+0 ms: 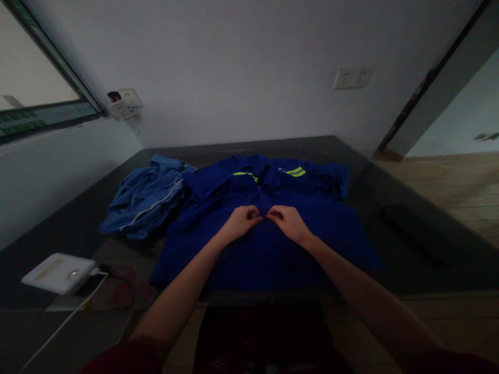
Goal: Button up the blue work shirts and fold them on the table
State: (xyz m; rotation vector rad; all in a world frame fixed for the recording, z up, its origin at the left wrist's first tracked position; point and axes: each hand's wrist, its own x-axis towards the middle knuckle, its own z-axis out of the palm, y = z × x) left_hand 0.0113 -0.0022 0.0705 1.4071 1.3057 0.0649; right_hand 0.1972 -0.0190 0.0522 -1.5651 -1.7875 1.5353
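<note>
A dark blue work shirt (pixel 319 223) with yellow-green reflective stripes lies spread on the dark table, its collar toward the wall. My left hand (pixel 244 219) and my right hand (pixel 287 221) meet near the middle of its front. Thumb and fingers of each hand are pinched together at the shirt's front opening, a small gap apart. Both seem to grip the cloth edge there; any button or fastener between the fingertips is too small and dark to make out.
Left of the shirt lies a crumpled lighter blue garment (pixel 148 195) with white piping. A white power bank (pixel 60 272) with a plugged-in cable sits at the table's left front. A long black object (pixel 417 231) rests on the right. Wall sockets (pixel 353 78) are behind.
</note>
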